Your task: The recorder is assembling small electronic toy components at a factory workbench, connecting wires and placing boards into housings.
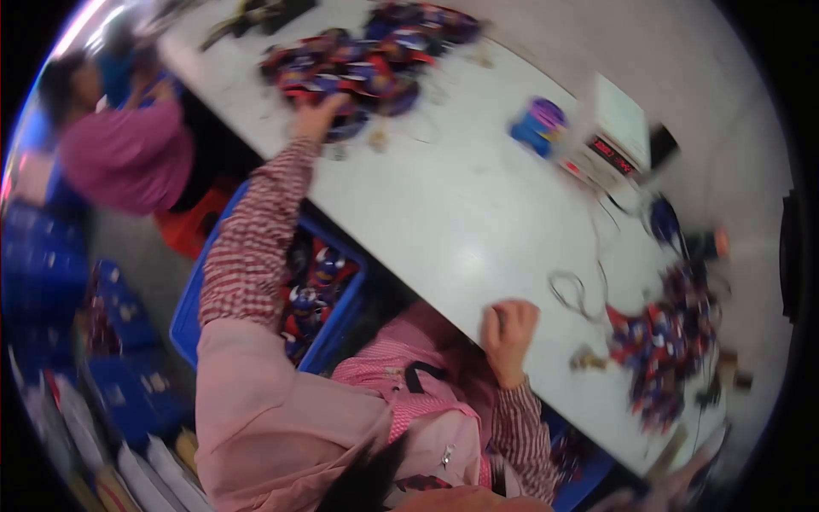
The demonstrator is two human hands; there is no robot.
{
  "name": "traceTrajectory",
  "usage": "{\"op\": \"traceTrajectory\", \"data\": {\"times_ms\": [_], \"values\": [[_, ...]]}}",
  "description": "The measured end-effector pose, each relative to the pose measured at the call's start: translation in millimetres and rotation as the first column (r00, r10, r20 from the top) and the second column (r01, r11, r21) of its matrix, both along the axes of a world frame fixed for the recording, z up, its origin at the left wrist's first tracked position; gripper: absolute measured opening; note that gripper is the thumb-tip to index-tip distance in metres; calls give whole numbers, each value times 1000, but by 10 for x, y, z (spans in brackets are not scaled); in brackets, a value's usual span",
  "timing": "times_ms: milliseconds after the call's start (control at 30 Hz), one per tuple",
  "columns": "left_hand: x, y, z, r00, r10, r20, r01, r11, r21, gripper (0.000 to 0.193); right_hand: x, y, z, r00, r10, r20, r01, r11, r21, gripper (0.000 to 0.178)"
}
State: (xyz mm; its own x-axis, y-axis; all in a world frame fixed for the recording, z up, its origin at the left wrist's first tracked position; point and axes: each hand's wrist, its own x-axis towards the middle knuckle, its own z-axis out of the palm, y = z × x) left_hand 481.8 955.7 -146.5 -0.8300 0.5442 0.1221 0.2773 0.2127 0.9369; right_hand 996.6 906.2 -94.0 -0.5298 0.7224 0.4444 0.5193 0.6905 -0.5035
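Note:
My left hand [320,116] reaches far across the white table and touches the near side of a heap of small red, dark blue and white figure-like pieces [354,72]. Its fingers are blurred and partly hidden among them, so its grip does not show. Curled closed, my right hand [510,334] lies at the table's near edge, with no object visible in it. Beyond that hand, a looped thin cord [570,294] lies on the tabletop. A second heap of similar red and dark pieces [670,341] sits to the right.
A white box-shaped device with a red lit display [606,141] stands at the far side, beside a blue and purple container [540,126]. A blue crate [354,286] of similar pieces is below the table's near edge. At left, a person in a pink top [128,158] sits near.

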Motion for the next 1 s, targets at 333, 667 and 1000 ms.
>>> {"op": "traceTrajectory", "data": {"times_ms": [333, 667, 1000], "values": [[-57, 179, -181, 952, -84, -295, -20, 943, -331, 92, 383, 319, -222, 972, -41, -230, 38, 999, -18, 11], [1102, -574, 102, 974, 100, -205, -106, 994, -18, 62, 1722, -93, 317, 875, -31, -484, 95, 990, 108, 34], [5241, 515, 1277, 280, -957, -72, 959, 275, 75, 32, 3693, 1008, -265, 608, -770, -192, 767, 633, -108, 38]]}}
